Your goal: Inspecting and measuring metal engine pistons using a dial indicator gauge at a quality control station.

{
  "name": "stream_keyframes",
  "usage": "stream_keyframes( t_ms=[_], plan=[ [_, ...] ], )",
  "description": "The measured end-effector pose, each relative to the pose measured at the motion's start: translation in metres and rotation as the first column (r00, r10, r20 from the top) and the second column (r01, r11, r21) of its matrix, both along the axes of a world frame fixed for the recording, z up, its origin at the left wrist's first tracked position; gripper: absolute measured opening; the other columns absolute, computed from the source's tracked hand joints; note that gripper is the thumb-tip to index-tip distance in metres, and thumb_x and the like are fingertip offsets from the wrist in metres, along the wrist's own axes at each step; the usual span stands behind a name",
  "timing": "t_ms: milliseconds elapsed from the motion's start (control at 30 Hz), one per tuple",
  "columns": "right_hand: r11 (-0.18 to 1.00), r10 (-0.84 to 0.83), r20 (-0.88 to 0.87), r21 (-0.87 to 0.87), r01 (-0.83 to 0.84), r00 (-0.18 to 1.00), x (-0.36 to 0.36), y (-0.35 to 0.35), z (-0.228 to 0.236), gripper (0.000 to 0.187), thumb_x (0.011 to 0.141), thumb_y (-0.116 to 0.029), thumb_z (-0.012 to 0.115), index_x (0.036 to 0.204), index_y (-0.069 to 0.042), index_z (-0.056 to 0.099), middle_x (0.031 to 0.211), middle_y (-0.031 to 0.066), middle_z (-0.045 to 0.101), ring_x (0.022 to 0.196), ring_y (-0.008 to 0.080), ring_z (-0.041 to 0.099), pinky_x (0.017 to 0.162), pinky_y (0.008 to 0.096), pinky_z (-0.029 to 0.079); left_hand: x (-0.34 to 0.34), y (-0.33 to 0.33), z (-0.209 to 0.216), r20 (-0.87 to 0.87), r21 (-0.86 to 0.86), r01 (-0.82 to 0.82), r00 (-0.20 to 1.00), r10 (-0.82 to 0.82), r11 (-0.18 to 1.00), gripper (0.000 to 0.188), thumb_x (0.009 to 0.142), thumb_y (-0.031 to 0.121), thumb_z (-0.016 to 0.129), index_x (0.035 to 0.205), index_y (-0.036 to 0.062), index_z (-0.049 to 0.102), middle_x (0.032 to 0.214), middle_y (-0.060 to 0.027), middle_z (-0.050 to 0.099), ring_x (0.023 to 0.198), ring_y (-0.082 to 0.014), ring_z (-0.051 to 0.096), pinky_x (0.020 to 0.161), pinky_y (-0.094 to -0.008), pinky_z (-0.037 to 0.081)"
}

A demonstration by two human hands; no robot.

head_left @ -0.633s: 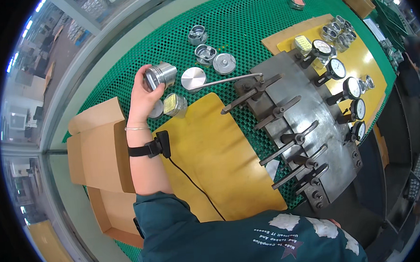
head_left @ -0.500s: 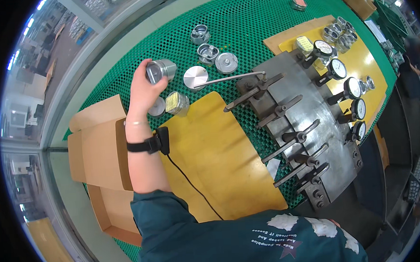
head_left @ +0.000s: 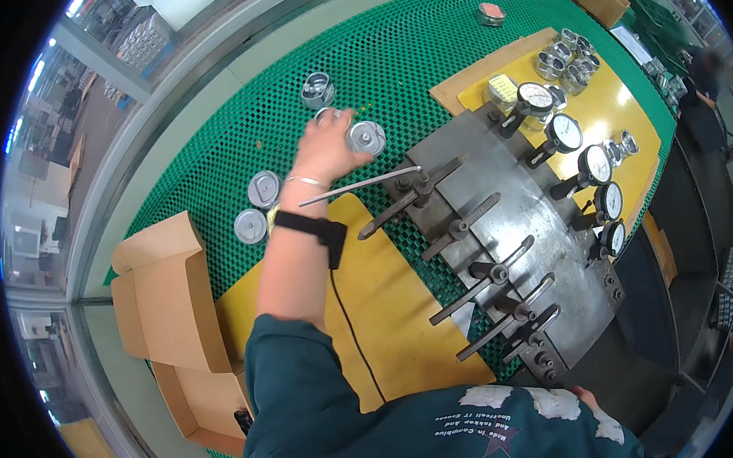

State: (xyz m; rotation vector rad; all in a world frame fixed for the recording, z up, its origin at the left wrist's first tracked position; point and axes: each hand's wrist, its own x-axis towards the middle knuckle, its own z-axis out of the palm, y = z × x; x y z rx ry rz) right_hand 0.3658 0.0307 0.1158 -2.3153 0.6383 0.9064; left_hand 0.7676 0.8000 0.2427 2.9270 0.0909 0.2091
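Note:
My left hand [head_left: 326, 148] is stretched over the green mat with its fingers apart. Its fingertips lie over a silver metal piston [head_left: 325, 113], which they mostly cover. Beside the thumb is another piston [head_left: 367, 138], end face up; whether the thumb touches it, I cannot make out. Just beyond stands a hollow-side-up piston [head_left: 318, 90]. Left of my wrist are two round silver pieces, a piston with a recessed end [head_left: 263, 189] and a flatter-looking disc [head_left: 250, 226]. My forearm hides most of a yellow-labelled piece. My right hand is out of sight.
A steel fixture [head_left: 507, 213] with clamp levers and several dial gauges [head_left: 594, 166] stands to the right. One thin rod [head_left: 364, 184] reaches toward my wrist. An open cardboard box [head_left: 168, 314] lies left of the yellow board [head_left: 387, 311]. More pistons [head_left: 569, 57] stand far right.
My left hand has let go of the piston it held, which now stands on the mat beside the disc. The hand has moved right to the other pistons. The view has shifted.

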Motion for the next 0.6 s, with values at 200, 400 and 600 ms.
stream_keyframes(
  t_ms=[200, 400, 600],
  plan=[
    [0.968, 0.203, -0.104, -0.128, -0.215, 0.974, 0.054, 0.08, 0.073, 0.027, 0.083, -0.028, 0.061, 0.098, -0.008, 0.066, 0.085, 0.0188, 0.068, 0.084, 0.0354, 0.067, 0.075, 0.0408, 0.053, 0.022, -0.023, -0.026, -0.245, 0.084, -0.057, 0.967, 0.076, 0.995, 0.086, 0.062, 0.034, 0.081, 0.136, 0.0116, 0.042, 0.135, -0.0146, 0.049, 0.121, -0.0363, 0.048, 0.101, -0.0485, 0.039],
    [0.973, -0.197, -0.08, 0.109, 0.205, 0.977, -0.036, -0.032, -0.033, 0.023, 0.082, -0.026, 0.062, 0.096, -0.008, 0.067, 0.085, 0.016, 0.069, 0.082, 0.0323, 0.068, 0.075, 0.0388, 0.054, 0.048, -0.024, -0.027, -0.091, 0.17, -0.229, 0.965, 0.247, 0.958, 0.074, 0.063, 0.034, 0.077, 0.127, 0.0115, 0.047, 0.112, -0.014, 0.059, 0.104, -0.0315, 0.059, 0.091, -0.0466, 0.042],
    [0.96, 0.251, -0.144, -0.089, -0.265, 0.957, -0.007, 0.014, 0.019, 0.028, 0.082, -0.03, 0.063, 0.098, -0.008, 0.067, 0.086, 0.0141, 0.07, 0.084, 0.0305, 0.069, 0.076, 0.0383, 0.055, 0.083, 0.027, -0.034, -0.148, 0.057, -0.673, 0.725, 0.673, 0.737, 0.086, 0.072, 0.034, 0.073, 0.145, 0.0142, 0.031, 0.129, -0.0178, 0.049, 0.115, -0.0386, 0.052, 0.094, -0.0497, 0.044]
  ],
)
